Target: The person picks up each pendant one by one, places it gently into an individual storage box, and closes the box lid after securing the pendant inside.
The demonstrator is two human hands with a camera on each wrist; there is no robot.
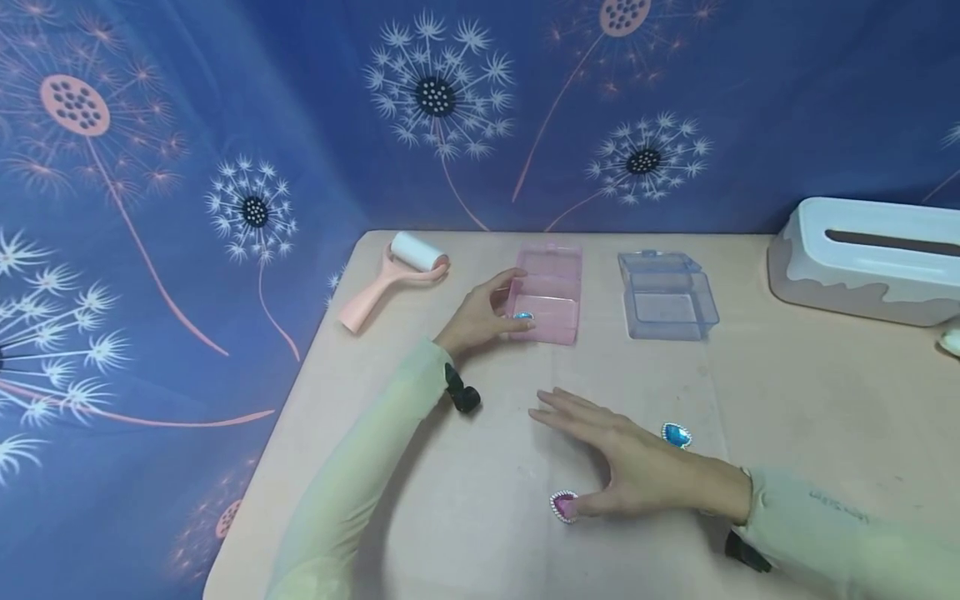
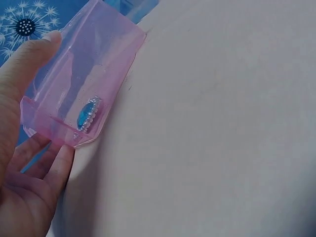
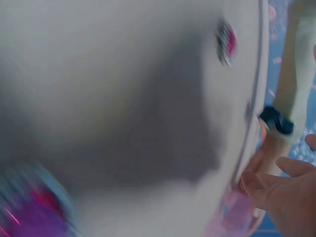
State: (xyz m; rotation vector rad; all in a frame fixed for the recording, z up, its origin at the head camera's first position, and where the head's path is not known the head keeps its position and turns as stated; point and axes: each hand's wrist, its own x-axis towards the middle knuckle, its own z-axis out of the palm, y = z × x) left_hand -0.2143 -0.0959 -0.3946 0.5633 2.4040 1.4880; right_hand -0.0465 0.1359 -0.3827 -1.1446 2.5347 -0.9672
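The left hand point(image 1: 483, 317) grips the left side of an open clear pink box point(image 1: 557, 320), thumb and fingers on its edges. Inside lies a blue gem with a beaded rim, plain in the left wrist view point(image 2: 88, 114). Fingers spread, the right hand point(image 1: 637, 467) is over the table holding nothing. Its thumb overlaps a pink gem point(image 1: 559, 507) in the head view; whether they touch I cannot tell. Another blue gem point(image 1: 676, 435) lies just beyond that hand. In the right wrist view, a blurred pink gem point(image 3: 227, 43) and a large purple one point(image 3: 37, 212) show.
An open clear bluish box point(image 1: 667, 308) stands right of the pink one. At the back left lies a pink-handled roller point(image 1: 375, 293). A white tissue box point(image 1: 862, 279) occupies the back right, with a small pale object point(image 1: 951, 342) at the frame's edge.
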